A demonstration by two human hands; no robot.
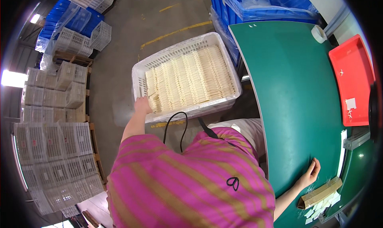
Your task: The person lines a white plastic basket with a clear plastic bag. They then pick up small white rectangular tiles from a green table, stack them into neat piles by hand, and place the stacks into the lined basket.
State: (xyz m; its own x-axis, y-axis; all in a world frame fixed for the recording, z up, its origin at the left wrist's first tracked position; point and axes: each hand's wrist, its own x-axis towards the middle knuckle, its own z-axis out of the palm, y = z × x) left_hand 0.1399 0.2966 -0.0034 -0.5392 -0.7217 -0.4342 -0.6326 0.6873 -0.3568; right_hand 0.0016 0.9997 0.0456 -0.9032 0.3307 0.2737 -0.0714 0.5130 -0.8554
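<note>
A white perforated plastic crate (223, 38) stands low in front of me, packed with rows of small cream-coloured pieces (191, 76) of a kind I cannot make out. My left hand (143, 105) reaches over the crate's near left corner, its fingers bent down at the end of the leftmost row. What they grip, if anything, is hidden. The pieces beside those fingers lie less evenly than the others. My right hand (311, 174) is over the green table (295, 92), fingers loosely curved and apart, holding nothing. Close to it lies an open brown cardboard box (321, 193).
Small white pieces (322, 208) lie beside the cardboard box. A red tray (351, 82) and a tape roll (318, 34) are at the table's far side. Blue bins (271, 14) lined with plastic stand ahead. Stacked white crates (56, 142) on pallets line the left.
</note>
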